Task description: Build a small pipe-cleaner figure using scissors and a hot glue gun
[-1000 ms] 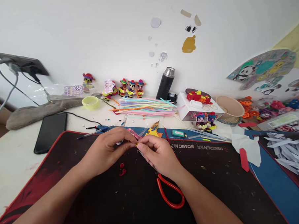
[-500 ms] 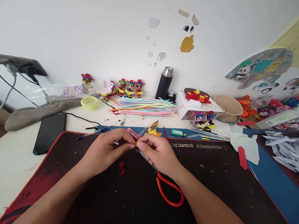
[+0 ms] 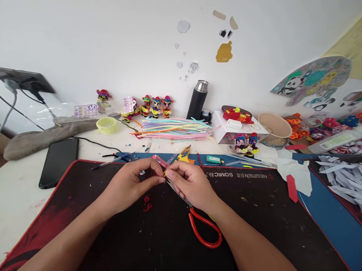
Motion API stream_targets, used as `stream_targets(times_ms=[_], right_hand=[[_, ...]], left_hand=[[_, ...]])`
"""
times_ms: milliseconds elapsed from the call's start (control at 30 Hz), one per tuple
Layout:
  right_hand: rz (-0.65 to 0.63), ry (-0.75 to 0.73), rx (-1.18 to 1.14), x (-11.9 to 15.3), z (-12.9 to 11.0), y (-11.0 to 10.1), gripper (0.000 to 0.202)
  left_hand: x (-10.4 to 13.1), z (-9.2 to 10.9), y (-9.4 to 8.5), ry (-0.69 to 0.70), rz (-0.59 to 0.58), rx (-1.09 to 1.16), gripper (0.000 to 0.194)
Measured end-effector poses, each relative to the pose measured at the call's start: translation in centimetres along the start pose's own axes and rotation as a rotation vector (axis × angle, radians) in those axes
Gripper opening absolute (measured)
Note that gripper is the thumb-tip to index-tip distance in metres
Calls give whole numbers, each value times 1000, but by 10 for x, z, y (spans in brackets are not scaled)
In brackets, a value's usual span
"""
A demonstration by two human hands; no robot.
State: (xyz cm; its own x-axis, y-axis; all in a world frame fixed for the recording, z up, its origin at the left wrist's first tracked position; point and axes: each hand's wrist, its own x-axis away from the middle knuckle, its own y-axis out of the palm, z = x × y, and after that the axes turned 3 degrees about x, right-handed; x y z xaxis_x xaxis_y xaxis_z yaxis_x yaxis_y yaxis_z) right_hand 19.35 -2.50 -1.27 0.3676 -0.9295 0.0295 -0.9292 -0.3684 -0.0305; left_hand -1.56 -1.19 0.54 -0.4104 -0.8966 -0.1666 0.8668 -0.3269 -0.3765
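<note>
My left hand (image 3: 132, 184) and my right hand (image 3: 190, 183) meet fingertip to fingertip above a black desk mat (image 3: 119, 242). Between them they pinch a tiny yellow-orange craft piece (image 3: 164, 174), mostly hidden by the fingers. A pair of red-handled scissors (image 3: 203, 226) lies on the mat under my right wrist, its blades running up beneath that hand. Two small red bits (image 3: 147, 204) rest on the mat just below my left hand. A pink stick (image 3: 161, 161) lies right behind the fingertips.
A bundle of pastel pipe cleaners (image 3: 174, 129), a black flask (image 3: 198, 99), small figurines (image 3: 155, 105), a white box (image 3: 237, 129), a paper bowl (image 3: 275, 127) and a black phone (image 3: 58, 161) line the desk. White paper strips (image 3: 347, 176) pile up at right.
Both hands have stayed together at the same spot with only small finger movements on the piece. The view has drifted slightly.
</note>
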Motion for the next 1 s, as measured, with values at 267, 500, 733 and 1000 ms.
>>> stream_targets(times_ms=[267,500,733,1000], right_hand=[[12,31,33,-1,-1,-1,31],[4,22,61,2,-2,0,30],[13,26,57,1,-1,1,30],[42,-4,102,1,0,3,20]], left_hand=[[0,0,-1,18,-39,6,19],[-2,4,0,7,-12,19,15],[-3,0,0,-129,35,98,24],[-5,-8,7,-301,21,477,34]])
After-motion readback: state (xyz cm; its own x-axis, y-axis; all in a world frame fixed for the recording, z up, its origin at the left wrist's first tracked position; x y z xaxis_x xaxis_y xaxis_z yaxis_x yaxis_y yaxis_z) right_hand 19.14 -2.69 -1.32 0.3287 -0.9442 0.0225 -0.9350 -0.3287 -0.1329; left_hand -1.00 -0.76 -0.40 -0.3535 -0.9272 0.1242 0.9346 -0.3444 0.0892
